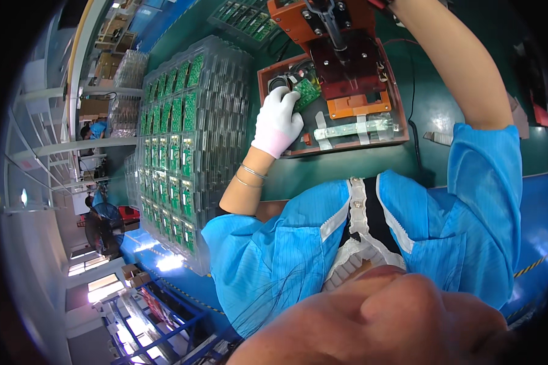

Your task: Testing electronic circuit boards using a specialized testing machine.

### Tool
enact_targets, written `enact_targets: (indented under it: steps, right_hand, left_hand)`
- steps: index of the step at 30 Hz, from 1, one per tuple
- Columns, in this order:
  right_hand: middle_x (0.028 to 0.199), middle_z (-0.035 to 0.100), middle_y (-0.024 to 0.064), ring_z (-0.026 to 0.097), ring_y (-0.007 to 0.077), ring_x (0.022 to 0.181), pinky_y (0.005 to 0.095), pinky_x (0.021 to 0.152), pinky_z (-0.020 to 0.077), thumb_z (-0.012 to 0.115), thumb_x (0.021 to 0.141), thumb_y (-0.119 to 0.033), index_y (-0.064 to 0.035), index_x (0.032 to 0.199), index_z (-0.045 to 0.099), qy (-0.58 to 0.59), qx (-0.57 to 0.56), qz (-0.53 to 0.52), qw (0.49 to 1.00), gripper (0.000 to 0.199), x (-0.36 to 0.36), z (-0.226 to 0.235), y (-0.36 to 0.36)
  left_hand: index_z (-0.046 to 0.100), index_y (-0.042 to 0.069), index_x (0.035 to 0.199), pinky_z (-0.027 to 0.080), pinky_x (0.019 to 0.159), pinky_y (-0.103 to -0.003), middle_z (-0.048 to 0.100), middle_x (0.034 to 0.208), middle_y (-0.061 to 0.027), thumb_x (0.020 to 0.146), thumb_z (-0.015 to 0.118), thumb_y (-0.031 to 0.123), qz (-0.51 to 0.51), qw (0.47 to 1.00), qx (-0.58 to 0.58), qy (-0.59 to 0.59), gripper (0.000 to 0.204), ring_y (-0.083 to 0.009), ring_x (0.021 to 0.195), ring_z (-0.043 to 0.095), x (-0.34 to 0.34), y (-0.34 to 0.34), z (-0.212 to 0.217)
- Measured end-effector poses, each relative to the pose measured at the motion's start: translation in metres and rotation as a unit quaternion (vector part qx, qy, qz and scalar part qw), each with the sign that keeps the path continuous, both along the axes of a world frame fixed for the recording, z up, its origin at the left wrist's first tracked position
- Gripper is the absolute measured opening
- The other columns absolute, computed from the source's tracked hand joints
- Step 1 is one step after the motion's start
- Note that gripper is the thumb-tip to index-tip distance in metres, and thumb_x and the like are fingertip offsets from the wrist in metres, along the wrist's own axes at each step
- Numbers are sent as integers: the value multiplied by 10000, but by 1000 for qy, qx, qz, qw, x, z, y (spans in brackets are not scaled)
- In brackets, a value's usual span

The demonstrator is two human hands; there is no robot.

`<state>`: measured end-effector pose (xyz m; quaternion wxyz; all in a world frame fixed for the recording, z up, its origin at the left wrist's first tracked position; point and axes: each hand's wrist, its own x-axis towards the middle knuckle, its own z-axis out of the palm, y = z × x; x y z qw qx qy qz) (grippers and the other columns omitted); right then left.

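Circuit board point(306, 92), small and green, sits in the orange fixture point(335, 131) at twelve o'clock on the green counter point(432, 109). Left hand point(278, 120), white-gloved, pinches its edge. Right hand is out of view above the press point(323, 24); its grip cannot be told. Seat the board flat and square, fingers clear of the press.

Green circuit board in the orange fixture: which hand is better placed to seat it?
Probably the left hand: gloved, its fingers already on the green circuit board in the orange fixture. The right arm reaches up to the press; its hand is out of view.
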<state>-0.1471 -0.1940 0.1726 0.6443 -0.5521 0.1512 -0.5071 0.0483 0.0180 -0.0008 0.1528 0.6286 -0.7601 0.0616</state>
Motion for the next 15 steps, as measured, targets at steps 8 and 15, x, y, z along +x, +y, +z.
enact_targets:
  steps: [8,15]
  right_hand:
    - [782,690,81,546,113,512,213,473,442,697,910,-202,5,889,676,13,2,12,1000,209,-9,4,10]
    - [755,685,84,530,113,499,207,469,433,690,915,-194,14,885,672,-2,4,37,999,211,-5,4,8]
  left_hand:
    - [637,44,1117,504,916,-390,580,1236,-145,693,664,21,-23,994,26,107,426,-334,1048,584,3,-9,-2]
    - [645,53,1164,495,934,-378,584,1283,-146,711,690,32,-135,968,73,199,456,-335,1091,587,-7,-9,15]
